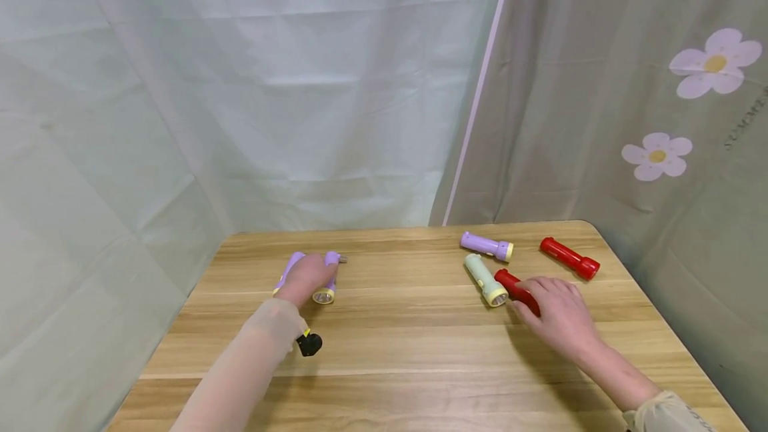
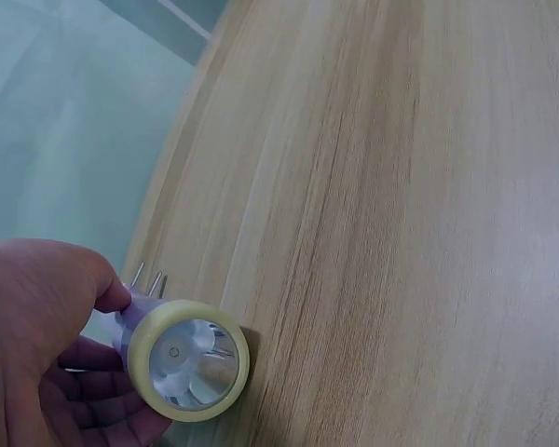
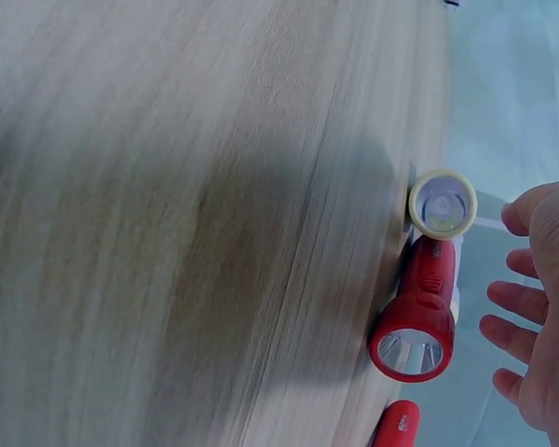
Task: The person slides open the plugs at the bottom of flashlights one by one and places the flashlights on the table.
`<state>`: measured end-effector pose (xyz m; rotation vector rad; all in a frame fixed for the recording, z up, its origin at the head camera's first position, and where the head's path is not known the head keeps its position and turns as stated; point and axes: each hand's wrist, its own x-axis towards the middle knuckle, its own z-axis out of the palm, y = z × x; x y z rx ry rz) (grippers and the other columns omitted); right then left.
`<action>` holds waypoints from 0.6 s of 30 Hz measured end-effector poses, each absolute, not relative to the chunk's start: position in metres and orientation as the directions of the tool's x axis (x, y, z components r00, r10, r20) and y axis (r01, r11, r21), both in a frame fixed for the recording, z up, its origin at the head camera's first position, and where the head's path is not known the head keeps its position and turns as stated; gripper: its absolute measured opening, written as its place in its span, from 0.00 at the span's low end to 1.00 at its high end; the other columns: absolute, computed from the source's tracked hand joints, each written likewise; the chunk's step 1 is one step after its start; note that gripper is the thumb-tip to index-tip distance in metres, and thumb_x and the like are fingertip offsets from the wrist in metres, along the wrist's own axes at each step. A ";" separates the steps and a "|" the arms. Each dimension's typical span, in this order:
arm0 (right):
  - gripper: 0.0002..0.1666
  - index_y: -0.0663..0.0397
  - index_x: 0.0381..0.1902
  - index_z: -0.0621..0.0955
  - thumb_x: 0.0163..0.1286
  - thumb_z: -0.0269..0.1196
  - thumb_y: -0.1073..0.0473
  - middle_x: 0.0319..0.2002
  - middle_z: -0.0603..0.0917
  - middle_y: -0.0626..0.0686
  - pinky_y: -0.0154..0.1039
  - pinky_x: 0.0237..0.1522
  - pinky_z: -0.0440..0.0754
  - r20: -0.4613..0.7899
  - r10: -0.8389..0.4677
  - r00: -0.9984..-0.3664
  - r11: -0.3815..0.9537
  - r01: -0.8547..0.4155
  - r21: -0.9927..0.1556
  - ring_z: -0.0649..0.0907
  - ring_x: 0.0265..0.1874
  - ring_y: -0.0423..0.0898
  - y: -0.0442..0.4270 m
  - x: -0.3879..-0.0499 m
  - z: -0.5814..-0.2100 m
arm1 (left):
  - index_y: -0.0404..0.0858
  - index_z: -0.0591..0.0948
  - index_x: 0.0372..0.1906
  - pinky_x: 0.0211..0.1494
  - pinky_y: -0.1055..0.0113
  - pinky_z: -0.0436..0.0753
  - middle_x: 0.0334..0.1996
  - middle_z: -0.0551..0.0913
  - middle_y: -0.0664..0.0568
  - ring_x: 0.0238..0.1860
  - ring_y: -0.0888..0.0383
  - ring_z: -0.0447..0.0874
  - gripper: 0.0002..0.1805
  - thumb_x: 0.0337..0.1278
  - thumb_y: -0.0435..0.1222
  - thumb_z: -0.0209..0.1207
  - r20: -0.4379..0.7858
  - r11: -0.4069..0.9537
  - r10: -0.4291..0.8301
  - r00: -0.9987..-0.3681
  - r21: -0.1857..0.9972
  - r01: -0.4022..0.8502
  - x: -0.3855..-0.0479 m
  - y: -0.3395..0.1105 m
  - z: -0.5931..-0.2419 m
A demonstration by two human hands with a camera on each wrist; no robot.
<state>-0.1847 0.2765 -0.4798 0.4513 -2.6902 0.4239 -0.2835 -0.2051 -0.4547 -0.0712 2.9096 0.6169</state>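
Observation:
My left hand (image 1: 307, 277) (image 2: 37, 326) grips a purple flashlight (image 1: 331, 277) (image 2: 194, 361) with thumb and curled fingers, its pale yellow lens end facing the near side. Thin metal prongs (image 1: 343, 259) (image 2: 151, 283) stick out by it. A second purple flashlight (image 1: 291, 267) lies just left, partly hidden by that hand. At the right, my other hand (image 1: 561, 319) (image 3: 545, 307) hovers by a red flashlight (image 1: 510, 280) (image 3: 415, 331), fingers apart and holding nothing. A pale green flashlight (image 1: 483, 279) (image 3: 443, 205) lies beside the red one.
Farther back on the wooden table (image 1: 396, 352) lie a purple flashlight (image 1: 486, 246) and, at the right, another red flashlight (image 1: 569, 259) (image 3: 397, 426). A pale curtain (image 1: 336, 99) hangs behind the table's back edge. A black object (image 1: 309, 344) is at the left wrist.

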 end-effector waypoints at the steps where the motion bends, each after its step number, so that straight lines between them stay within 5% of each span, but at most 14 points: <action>1: 0.21 0.55 0.51 0.85 0.66 0.71 0.50 0.49 0.86 0.57 0.64 0.56 0.70 0.410 -0.250 -0.877 0.902 -0.364 -0.230 0.80 0.53 0.64 0.277 -0.185 -0.480 | 0.40 0.81 0.21 0.54 0.51 0.76 0.34 0.83 0.46 0.38 0.47 0.78 0.28 0.74 0.48 0.42 -0.174 0.912 -0.016 -0.985 0.402 -0.086 -0.284 -0.206 -0.455; 7: 0.21 0.57 0.51 0.84 0.64 0.72 0.53 0.48 0.86 0.58 0.66 0.55 0.70 0.430 -0.243 -0.869 0.904 -0.364 -0.225 0.81 0.51 0.64 0.284 -0.189 -0.477 | 0.39 0.82 0.25 0.51 0.50 0.76 0.32 0.83 0.46 0.42 0.45 0.75 0.30 0.76 0.52 0.40 -0.161 0.907 -0.025 -0.987 0.411 -0.090 -0.286 -0.208 -0.454; 10: 0.22 0.58 0.52 0.85 0.62 0.72 0.54 0.48 0.86 0.59 0.66 0.54 0.70 0.443 -0.238 -0.864 0.910 -0.358 -0.210 0.81 0.51 0.65 0.290 -0.191 -0.476 | 0.31 0.83 0.45 0.53 0.46 0.77 0.44 0.84 0.38 0.49 0.40 0.77 0.28 0.74 0.51 0.44 -0.107 0.907 -0.032 -0.994 0.414 -0.074 -0.288 -0.208 -0.451; 14: 0.22 0.58 0.53 0.84 0.63 0.72 0.54 0.49 0.86 0.60 0.67 0.56 0.69 0.425 -0.220 -0.878 0.920 -0.332 -0.209 0.80 0.52 0.66 0.300 -0.195 -0.473 | 0.27 0.69 0.71 0.57 0.40 0.78 0.62 0.77 0.31 0.58 0.35 0.78 0.38 0.70 0.53 0.48 -0.036 0.918 -0.013 -0.999 0.397 -0.026 -0.290 -0.206 -0.445; 18: 0.22 0.59 0.53 0.84 0.64 0.71 0.54 0.51 0.85 0.63 0.69 0.55 0.67 0.394 -0.196 -0.898 0.932 -0.296 -0.211 0.79 0.53 0.67 0.313 -0.199 -0.471 | 0.34 0.63 0.77 0.66 0.37 0.71 0.72 0.68 0.33 0.68 0.34 0.69 0.41 0.71 0.56 0.51 0.015 0.924 0.064 -0.998 0.376 0.065 -0.289 -0.199 -0.438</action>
